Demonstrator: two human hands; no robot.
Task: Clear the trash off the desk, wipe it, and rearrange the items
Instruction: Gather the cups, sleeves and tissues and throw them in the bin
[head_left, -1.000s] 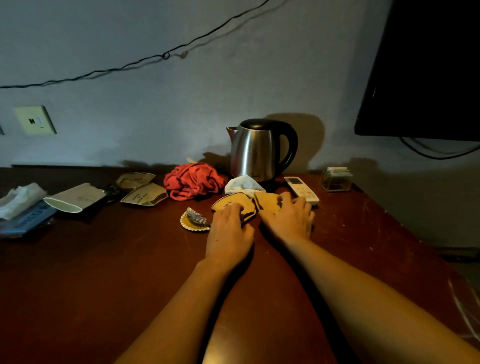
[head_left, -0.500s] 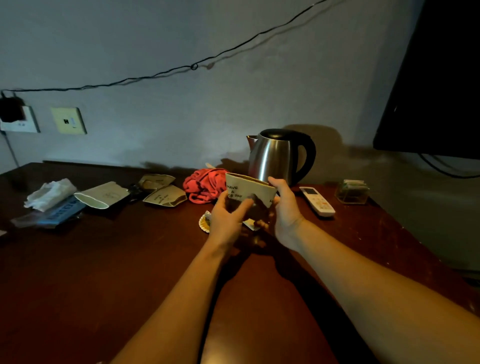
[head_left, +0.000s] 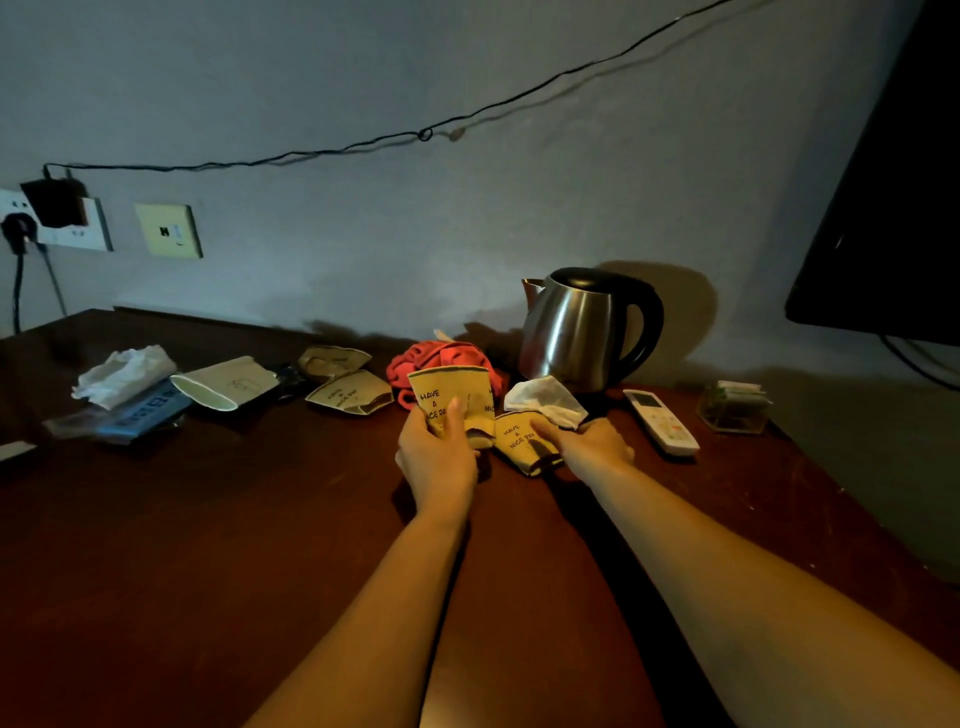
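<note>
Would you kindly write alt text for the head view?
A person's left hand lifts a flattened yellow paper cup while the right hand grips another on a dark wooden desk, near a steel kettle.

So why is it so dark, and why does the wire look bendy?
Head view: dim light from the front throws the shiny steel kettle's big shadow onto the wall; the wide-angle lens curves the black wall cable and dark wooden desk edge.

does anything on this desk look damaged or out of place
Yes. Four paper cups are crushed flat: one in the left hand, one under the right hand, two near the wall. A white cup lies tipped over.
</note>
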